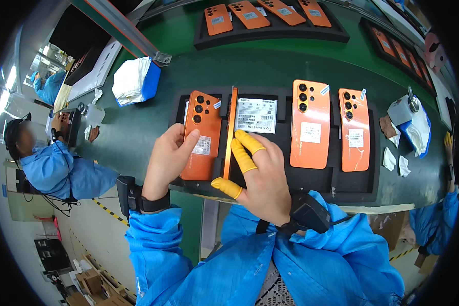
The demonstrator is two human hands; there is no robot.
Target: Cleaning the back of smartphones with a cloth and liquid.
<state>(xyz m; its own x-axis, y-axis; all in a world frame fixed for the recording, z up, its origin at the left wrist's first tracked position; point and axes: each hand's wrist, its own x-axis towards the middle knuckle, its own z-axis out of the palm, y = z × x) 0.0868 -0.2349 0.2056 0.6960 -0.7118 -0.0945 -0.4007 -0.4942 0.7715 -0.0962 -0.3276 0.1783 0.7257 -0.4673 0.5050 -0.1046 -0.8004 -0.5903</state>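
My left hand [160, 155] grips an orange phone [201, 166] at its left edge, thumb across its back near the white label. This phone lies back up, showing several dark camera lenses. In my right hand [268, 181], a second phone [230, 120] stands on its long side, so only its narrow orange edge shows. Yellow finger cots [244, 158] cover the thumb and two fingers of that hand. Both phones are over a black foam tray [357, 186]. A printed white label [257, 112] shows in the slot right of the upright phone.
Two more orange phones [310, 148] [356, 158] lie back up in the tray's right part. Further trays [270, 40] [403, 58] hold phones. White wipes in blue holders [132, 81] [418, 135] flank the tray on the green bench [188, 66]. A co-worker [61, 163] sits at left; another's sleeve [433, 219] is at right.
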